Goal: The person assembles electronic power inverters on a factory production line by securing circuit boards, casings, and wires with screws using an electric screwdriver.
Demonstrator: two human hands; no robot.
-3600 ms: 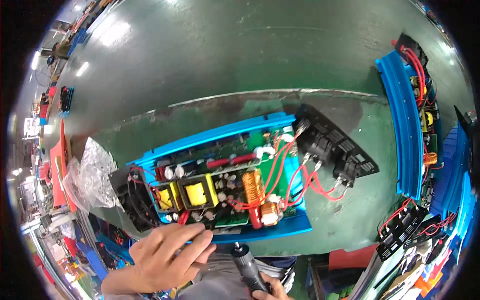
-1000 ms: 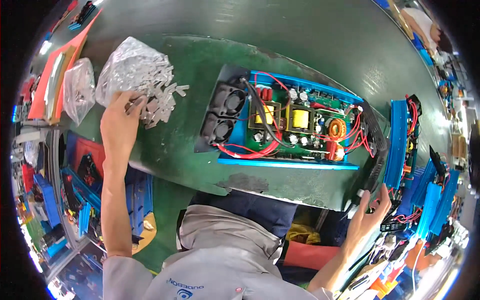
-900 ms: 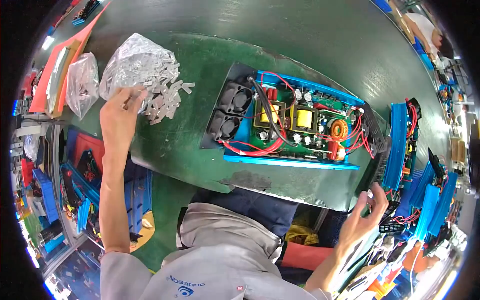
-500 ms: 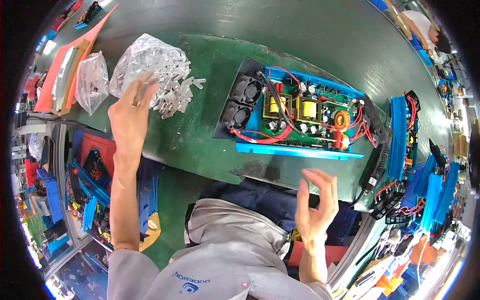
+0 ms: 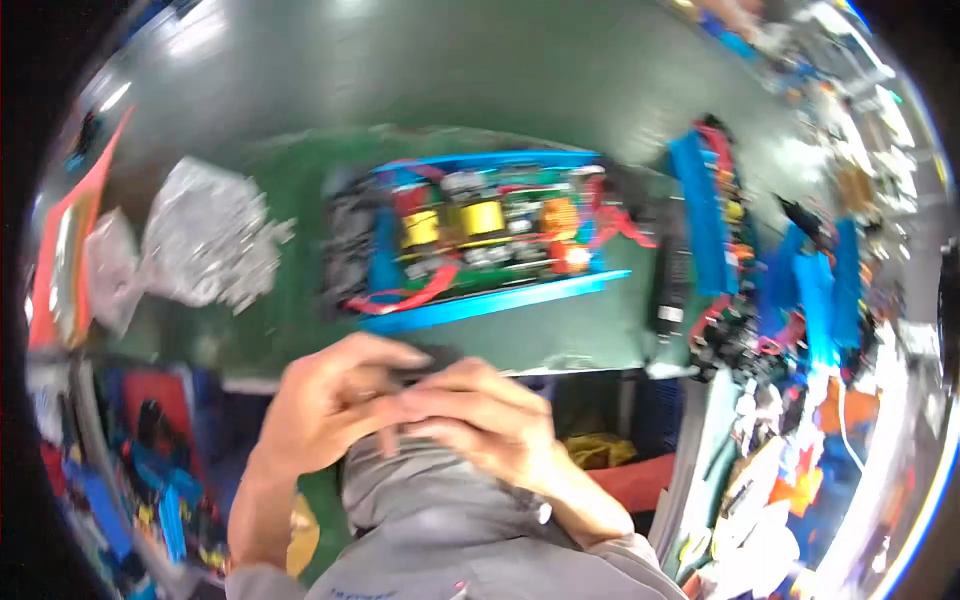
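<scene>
My left hand (image 5: 335,405) and my right hand (image 5: 485,420) meet at the near edge of the bench, in front of my body. Their fingers are curled and pressed together at the tips; whatever sits between them is hidden and blurred. Beyond them lies an opened electronic unit (image 5: 490,290) with a blue metal casing, yellow-wrapped transformers, an orange coil and red wires. Its black fan end (image 5: 350,250) faces left. To the left, a clear plastic bag (image 5: 190,235) spills small silvery metal pieces (image 5: 258,265) onto the bench.
A second clear bag (image 5: 113,270) stands beside a red-orange folder (image 5: 57,270) at far left. More blue-cased units (image 5: 703,215) and a black strip-like part (image 5: 671,270) line the right side. The green bench top (image 5: 500,350) ends just before my body.
My left hand has come back from the pile of metal pieces, and my right hand has moved in to meet it. The whole view has swung and blurred.
</scene>
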